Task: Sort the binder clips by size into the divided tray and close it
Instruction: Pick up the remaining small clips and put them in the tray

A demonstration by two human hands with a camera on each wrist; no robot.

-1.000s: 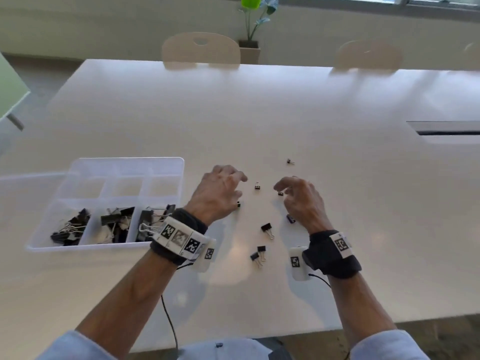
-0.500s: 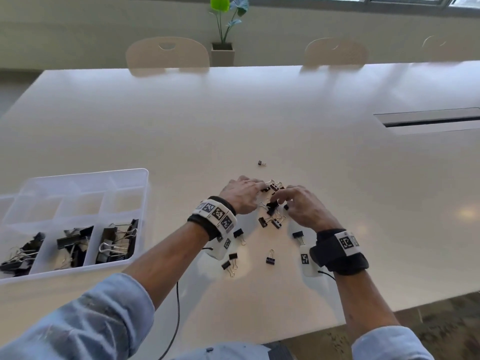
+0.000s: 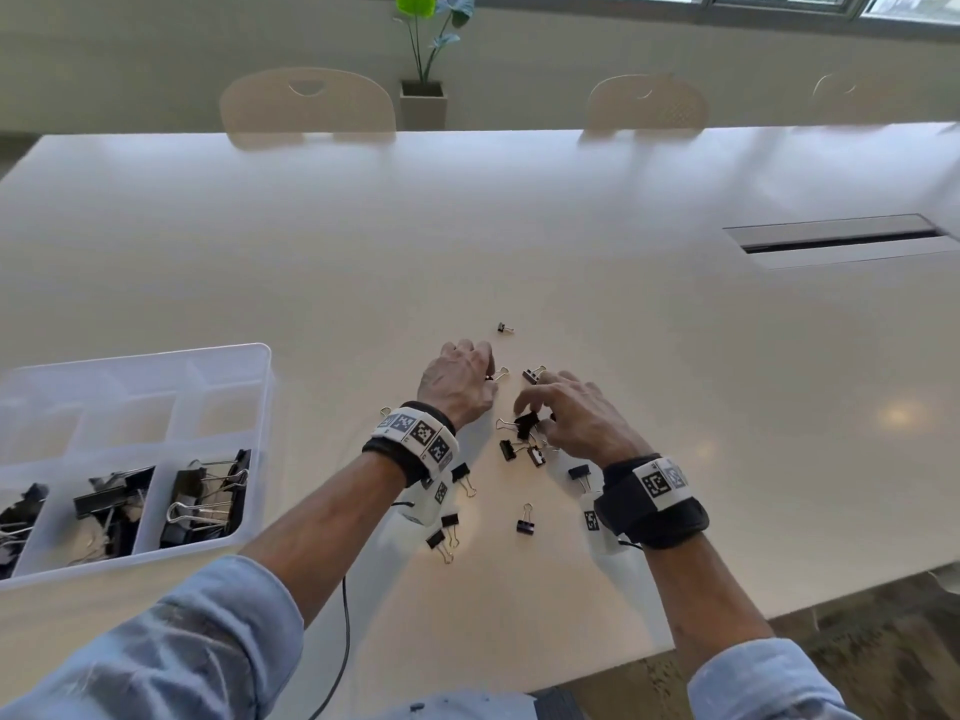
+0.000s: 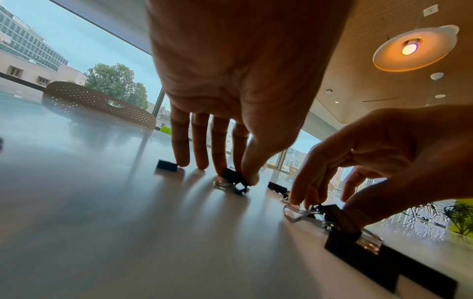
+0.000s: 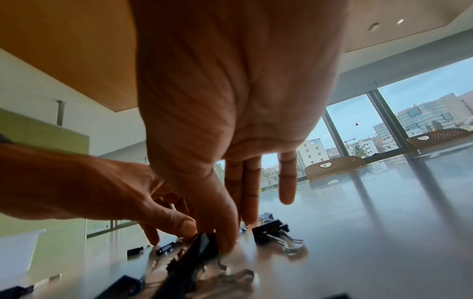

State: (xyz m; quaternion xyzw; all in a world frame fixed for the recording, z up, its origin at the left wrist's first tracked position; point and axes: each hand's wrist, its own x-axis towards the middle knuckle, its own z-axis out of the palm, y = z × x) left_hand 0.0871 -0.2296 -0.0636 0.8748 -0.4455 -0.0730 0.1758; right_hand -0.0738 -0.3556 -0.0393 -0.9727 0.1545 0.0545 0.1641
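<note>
Left hand [image 3: 460, 381] pinches one small clip [image 4: 234, 178]; right hand [image 3: 574, 415] pinches another clip [image 3: 527, 424]. Gather same-size ones, then carry to the tray [image 3: 260, 407] at 9 o'clock.

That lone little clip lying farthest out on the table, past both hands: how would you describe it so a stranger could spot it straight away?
Start at the white table, then find the left hand near its middle. Just beyond that hand's fingertips, toward the chairs, lies the lone clip. It is tiny and black, and it lies apart, while the other loose clips crowd around and behind the hands.
</note>
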